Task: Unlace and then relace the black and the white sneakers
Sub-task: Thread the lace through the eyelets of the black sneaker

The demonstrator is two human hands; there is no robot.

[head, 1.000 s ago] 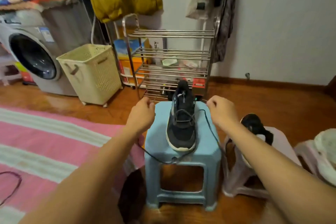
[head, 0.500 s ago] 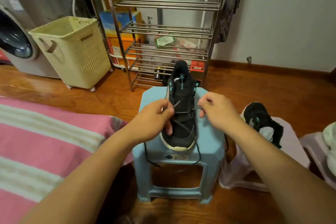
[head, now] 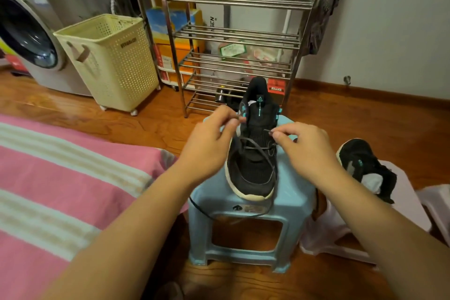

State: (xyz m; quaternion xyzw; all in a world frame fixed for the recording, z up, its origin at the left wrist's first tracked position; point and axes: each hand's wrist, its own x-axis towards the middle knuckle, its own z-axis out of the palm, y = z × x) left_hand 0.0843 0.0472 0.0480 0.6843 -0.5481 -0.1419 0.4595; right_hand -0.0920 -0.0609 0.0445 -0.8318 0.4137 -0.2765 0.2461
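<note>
Both hands are sitting higher up the shoe than half a second ago, when they were working low over the lacing; now I am watching the left hand (head: 209, 143) pinching one lace tip between thumb and forefinger beside the teal eyelets on the shoe's left side; the right hand (head: 304, 146) is pinching the other lace tip over the tongue, fingers curled; the two hands are lying apart, one on each side of the black sneaker (head: 253, 153); that sneaker is standing upright on the blue stool (head: 243, 204), toe pointing toward me; the black lace (head: 258, 151) is crossing the lower eyelets, and slack is trailing off the stool's front edge; the second black sneaker (head: 365, 165) is lying tilted on the pale stool (head: 404, 202) to the right; behind them, a steel rack (head: 238, 36) and a cream laundry basket (head: 109, 61) are standing on the wooden floor (head: 365, 109); a pink striped cloth (head: 60, 178) is filling the left.
</note>
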